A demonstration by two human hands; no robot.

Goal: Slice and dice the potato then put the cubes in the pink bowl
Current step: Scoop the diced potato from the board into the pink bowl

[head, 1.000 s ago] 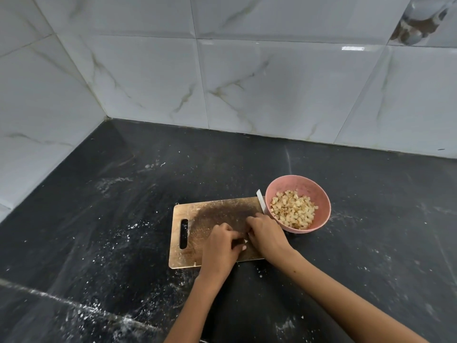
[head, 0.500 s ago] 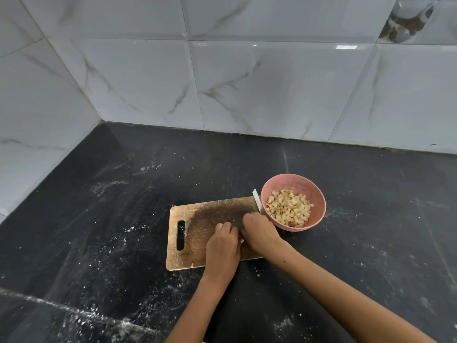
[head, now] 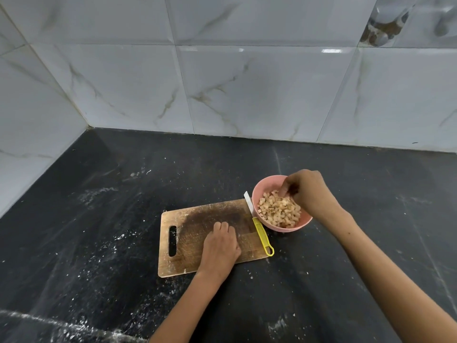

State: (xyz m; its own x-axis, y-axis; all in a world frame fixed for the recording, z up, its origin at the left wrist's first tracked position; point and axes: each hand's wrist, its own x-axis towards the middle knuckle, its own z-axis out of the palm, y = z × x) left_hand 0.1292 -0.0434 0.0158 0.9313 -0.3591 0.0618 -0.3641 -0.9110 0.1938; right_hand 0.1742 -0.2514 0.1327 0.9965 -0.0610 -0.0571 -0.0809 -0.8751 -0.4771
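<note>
Marbled white wall tiles (head: 247, 95) back a flour-dusted black stone counter (head: 99, 243). Fingertips (head: 284, 193) of the right hand (head: 306, 191) bunch downward over pale diced potato cubes (head: 279, 211) heaped in the round pink bowl (head: 259, 191); whether they pinch any cannot be told. Left hand (head: 220, 246) rests with fingers loosely curled on the worn wooden cutting board (head: 188, 219), at nine o'clock from the bowl. Between them lies a white-bladed, yellow-handled knife (head: 262, 233).
</note>
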